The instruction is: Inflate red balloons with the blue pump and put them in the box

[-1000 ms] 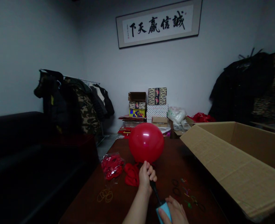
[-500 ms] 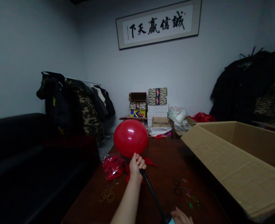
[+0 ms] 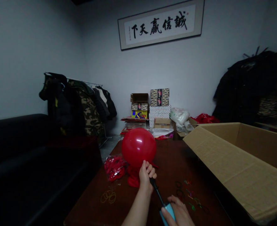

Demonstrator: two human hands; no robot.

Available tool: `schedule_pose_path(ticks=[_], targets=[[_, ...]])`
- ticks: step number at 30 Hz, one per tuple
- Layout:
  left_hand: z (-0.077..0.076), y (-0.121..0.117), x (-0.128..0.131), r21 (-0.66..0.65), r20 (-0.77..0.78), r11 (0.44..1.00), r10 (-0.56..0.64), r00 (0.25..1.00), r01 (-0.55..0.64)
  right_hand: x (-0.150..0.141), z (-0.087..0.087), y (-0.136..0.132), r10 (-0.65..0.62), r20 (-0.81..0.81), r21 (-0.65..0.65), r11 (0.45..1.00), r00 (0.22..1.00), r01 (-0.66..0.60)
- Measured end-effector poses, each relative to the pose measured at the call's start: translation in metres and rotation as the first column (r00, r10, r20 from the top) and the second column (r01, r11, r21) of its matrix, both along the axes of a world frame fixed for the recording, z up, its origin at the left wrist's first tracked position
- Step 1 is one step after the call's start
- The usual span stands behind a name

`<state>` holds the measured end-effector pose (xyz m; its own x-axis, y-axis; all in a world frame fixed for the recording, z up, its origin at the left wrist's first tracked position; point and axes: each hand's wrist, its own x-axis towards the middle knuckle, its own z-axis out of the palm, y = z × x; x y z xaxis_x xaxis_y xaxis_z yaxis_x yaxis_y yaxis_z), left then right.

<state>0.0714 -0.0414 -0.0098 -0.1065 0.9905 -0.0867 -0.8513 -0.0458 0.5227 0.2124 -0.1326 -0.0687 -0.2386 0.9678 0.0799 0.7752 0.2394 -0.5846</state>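
Observation:
My left hand (image 3: 147, 176) is closed around the neck of an inflated red balloon (image 3: 138, 147) and the black nozzle end of a balloon pump (image 3: 168, 216). A black rod slants down from that hand to the pump's light blue body. My right hand (image 3: 179, 212) grips the blue body near the bottom edge of the view. Below the balloon, loose red material (image 3: 133, 180) lies on the dark wooden table (image 3: 162, 191). To its left sits a clear plastic bag of red items (image 3: 115, 168).
Yellowish rubber bands (image 3: 108, 196) lie at the table's left; dark and coloured bands (image 3: 192, 201) lie at its right. A large open cardboard box (image 3: 234, 166) stands to the right. A black sofa (image 3: 23, 169) is at left, stacked boxes (image 3: 159, 110) behind the table.
My right hand has moved up and left with the pump body, so less of the black rod shows. The balloon and my left hand have shifted right and slightly down.

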Motion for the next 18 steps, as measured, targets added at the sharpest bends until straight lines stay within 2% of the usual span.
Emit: schedule_pose_path(ticks=[3,6,12,18], targets=[[-0.009,-0.004,0.011,-0.021,-0.028,1.0,-0.02,0.999,0.019,-0.007,0.019,0.008,0.008,-0.064,-0.008,1.0,0.998,-0.009],[-0.014,-0.005,0.012,-0.035,-0.056,0.999,-0.021,0.998,0.019,-0.013,0.024,0.01,0.004,-0.066,-0.013,1.0,0.998,-0.004],[-0.017,-0.001,0.005,-0.03,-0.094,0.999,-0.032,0.995,0.029,-0.016,0.0,0.008,-0.022,0.006,-0.018,1.0,1.0,0.022],[-0.012,0.007,0.002,0.009,-0.119,1.0,-0.02,0.993,0.021,-0.014,-0.026,0.001,-0.135,0.113,0.128,0.984,0.984,0.12]])
